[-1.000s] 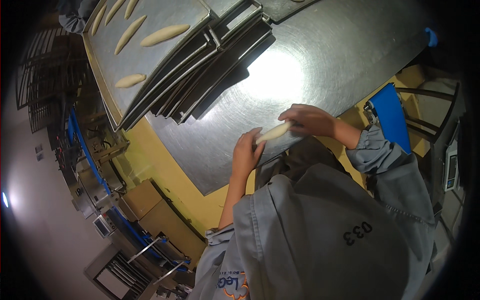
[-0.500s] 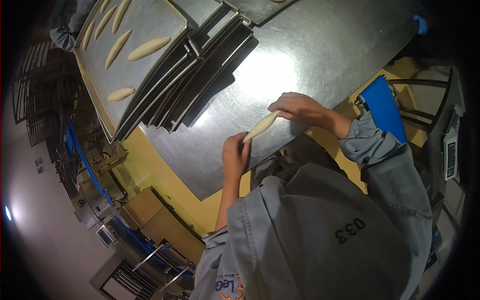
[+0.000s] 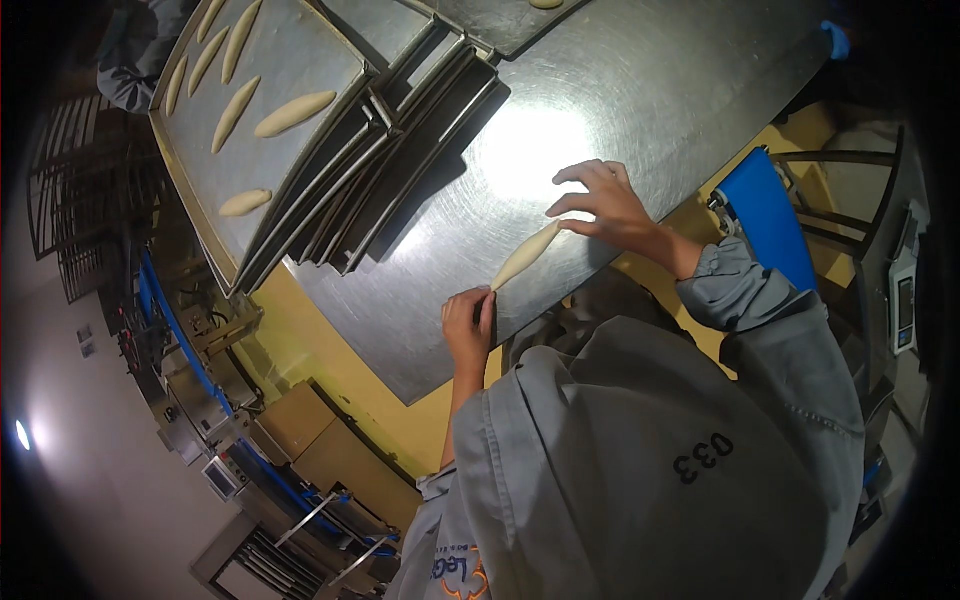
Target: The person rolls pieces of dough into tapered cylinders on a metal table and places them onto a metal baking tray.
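A pale, spindle-shaped piece of dough [image 3: 527, 257] lies slantwise on the steel table near its front edge. At its lower-left tip, my left hand [image 3: 467, 325] pinches the end between thumb and fingers. My right hand [image 3: 605, 208] is over the opposite tip, fingers raised and spread, the thumb side touching or very close to the dough. Several similar dough pieces [image 3: 295, 115] rest apart on a metal tray [image 3: 300, 60] at the upper left.
The tray tops a stack of metal trays [image 3: 400, 185] standing on the steel table [image 3: 650, 110]. Blue conveyor belts [image 3: 765, 215] flank the table, and a cardboard box [image 3: 300, 420] sits lower left. Another person's grey sleeve [image 3: 130, 80] shows beyond the tray.
My right hand's fingers have lifted and spread away from the dough's upper tip. My left hand stays at the lower tip, with the fingers drawn slightly down toward the end.
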Tool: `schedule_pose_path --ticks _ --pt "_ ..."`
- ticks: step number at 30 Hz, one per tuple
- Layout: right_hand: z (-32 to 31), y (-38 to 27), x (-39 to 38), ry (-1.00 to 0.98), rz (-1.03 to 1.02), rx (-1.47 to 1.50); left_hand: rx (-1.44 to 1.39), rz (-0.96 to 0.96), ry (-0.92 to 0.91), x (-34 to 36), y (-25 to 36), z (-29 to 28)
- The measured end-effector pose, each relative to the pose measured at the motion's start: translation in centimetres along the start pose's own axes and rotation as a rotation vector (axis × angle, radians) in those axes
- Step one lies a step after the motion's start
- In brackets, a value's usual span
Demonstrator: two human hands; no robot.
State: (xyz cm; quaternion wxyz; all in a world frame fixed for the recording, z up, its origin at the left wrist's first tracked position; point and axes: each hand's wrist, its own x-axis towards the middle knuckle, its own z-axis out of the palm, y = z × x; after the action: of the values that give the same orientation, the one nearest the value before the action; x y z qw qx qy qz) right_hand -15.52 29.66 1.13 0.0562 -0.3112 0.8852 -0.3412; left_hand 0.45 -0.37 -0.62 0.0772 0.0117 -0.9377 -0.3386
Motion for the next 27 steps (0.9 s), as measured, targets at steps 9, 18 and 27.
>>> schedule_pose_path --ticks 9,18,27 --pt "-2.0 0.0 -2.6 -0.068 -0.095 -0.312 0.262 0.094 -0.153 -1.4 1.1 -3.5" --pt "2.3 -2.0 4.9 -0.285 0.075 0.737 -0.713 -0.295 -0.167 5.2 0.4 -0.1" --pt "4.2 -1.6 6.3 -0.593 -0.019 0.689 -0.859 -0.476 -0.246 5.2 1.2 2.7"
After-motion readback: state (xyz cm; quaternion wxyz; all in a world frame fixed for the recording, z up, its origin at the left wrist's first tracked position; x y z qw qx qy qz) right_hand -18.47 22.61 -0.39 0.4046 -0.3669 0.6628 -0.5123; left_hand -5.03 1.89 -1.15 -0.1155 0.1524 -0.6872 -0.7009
